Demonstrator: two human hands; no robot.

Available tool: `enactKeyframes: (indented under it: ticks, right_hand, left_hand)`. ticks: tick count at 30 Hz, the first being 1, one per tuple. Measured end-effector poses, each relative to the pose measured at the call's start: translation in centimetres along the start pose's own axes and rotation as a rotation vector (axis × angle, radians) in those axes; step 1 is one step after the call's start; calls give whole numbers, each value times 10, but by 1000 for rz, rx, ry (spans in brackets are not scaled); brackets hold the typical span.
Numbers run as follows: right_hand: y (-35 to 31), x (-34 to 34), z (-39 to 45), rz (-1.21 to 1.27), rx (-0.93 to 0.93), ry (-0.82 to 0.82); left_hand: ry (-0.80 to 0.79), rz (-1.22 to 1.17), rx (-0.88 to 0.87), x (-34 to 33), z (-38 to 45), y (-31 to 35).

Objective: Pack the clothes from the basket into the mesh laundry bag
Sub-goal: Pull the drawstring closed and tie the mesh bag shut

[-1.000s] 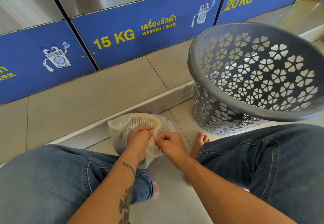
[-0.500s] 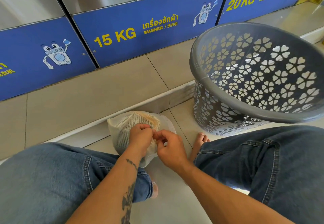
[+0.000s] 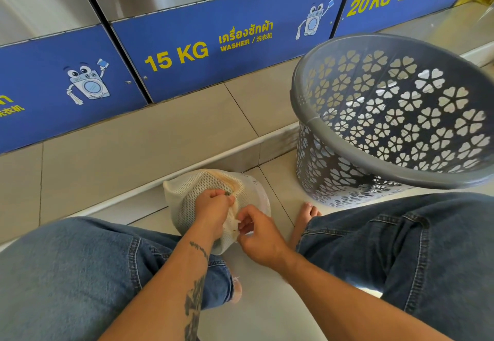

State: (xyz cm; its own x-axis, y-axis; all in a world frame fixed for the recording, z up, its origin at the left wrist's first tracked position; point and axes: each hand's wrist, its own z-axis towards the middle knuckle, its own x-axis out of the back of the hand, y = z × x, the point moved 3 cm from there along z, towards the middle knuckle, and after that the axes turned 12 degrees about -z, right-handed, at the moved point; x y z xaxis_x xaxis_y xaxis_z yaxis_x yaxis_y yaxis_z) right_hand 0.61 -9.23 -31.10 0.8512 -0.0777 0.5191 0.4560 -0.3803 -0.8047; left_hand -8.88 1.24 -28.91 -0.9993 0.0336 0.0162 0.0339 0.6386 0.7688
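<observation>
Both hands pinch the mesh laundry bag (image 3: 200, 193) at its near edge.
Left hand (image 3: 211, 213) and right hand (image 3: 258, 229) each hold a closed grip on the bag's mesh — it lies stuffed on the tiled floor (image 3: 267, 300), between the knees, left of the grey basket (image 3: 334, 137), below blue washer panels (image 3: 213, 46).

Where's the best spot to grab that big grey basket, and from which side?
Probably the thick rolled rim of the grey basket, on the near edge facing the right hand. The basket tips toward the person, so that lip sits lowest and closest, and it looks smoother than the flower-cutout wall.
</observation>
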Motion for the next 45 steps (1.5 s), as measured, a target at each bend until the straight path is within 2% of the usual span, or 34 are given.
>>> enactKeyframes:
  ticks: [3,5,9,18,20,23,26,29,31,34,39,41,43,45]
  right_hand:
    - [4,0,1,82,-156,43]
    - [5,1,2,-5,-167,9]
    - [-7,-1,4,2,-164,25]
    - [-20,-10,3,96,-172,-224]
    - [-21,-8,7,125,-191,-262]
    - [-6,1,10,21,-239,-327]
    - [15,19,18,-123,-361,-210]
    - [16,30,37,-122,-459,-70]
    - [10,30,52,-126,-482,-5]
    - [4,23,72,-136,-520,5]
    - [6,9,117,7,-523,-42]
    - [11,-1,133,102,-538,-147]
    - [17,-10,142,154,-573,-279]
    - [19,-14,141,154,-574,-319]
  left_hand:
    - [24,-44,-15,0,5,4]
    - [31,-60,-17,1,6,5]
    - [4,-39,-44,1,8,3]
    - [41,-51,-185,11,8,17]
    - [5,1,-240,10,7,26]
    - [-20,177,-368,16,10,49]
    - [57,426,-465,43,11,71]
    - [202,533,-327,86,12,66]
    - [306,482,-184,108,13,55]
    - [400,352,-34,120,21,45]
    - [168,353,188,109,42,21]
    - [65,251,255,107,50,3]
    - [30,190,276,105,57,-8]
    - [36,224,220,103,60,-7]
